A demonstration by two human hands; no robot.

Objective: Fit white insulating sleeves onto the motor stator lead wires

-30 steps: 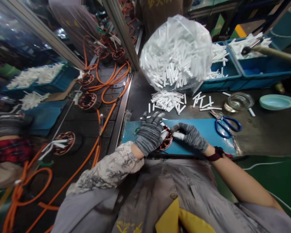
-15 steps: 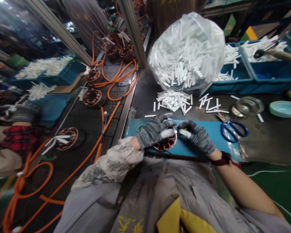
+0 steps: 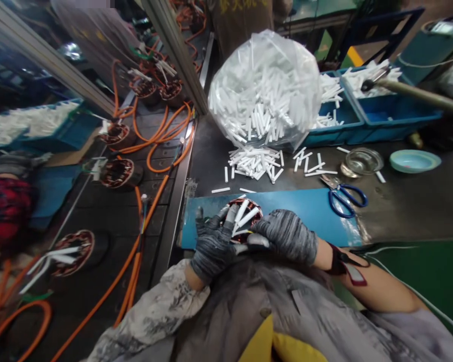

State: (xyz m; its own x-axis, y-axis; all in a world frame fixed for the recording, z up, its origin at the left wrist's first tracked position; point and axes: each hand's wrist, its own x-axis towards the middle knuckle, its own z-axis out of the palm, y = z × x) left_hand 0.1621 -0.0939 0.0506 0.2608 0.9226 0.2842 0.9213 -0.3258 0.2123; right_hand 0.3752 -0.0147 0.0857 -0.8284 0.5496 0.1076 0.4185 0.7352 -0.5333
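From my remote seat I steer by the blue mat [image 3: 305, 201]: the copper-wound ring [image 3: 254, 205] sits on its left half, with white sleeves [image 3: 242, 210] poking up out of the ring. A moment ago my left hand [image 3: 213, 249] lay over the ring; now it is down toward the mat's left end, and at least 2 sleeves stand uncovered. My right hand [image 3: 289, 236] has come round to the ring's side nearest the mat's near edge. I read that as attention passing to the ring's near side, with a better view into it.

My left fingers are spread, 1 lying along a sleeve, the thumb by the near rim. My right fingers are curled with the thumb drawn in close; whether they pinch a lead, I cannot tell.

For edges, the metal rail [image 3: 181, 186] runs just beyond the mat's left end, and the jacket [image 3: 249, 296] crowds the mat's near edge, so I judge elbow room there tight. Past the mat's far edge, loose sleeves and a pile [image 3: 254, 162] lie on the worktop [image 3: 204, 166]. I find the easiest swing along the mat's right half, as far as the scissors [image 3: 334, 190] across its far right corner.
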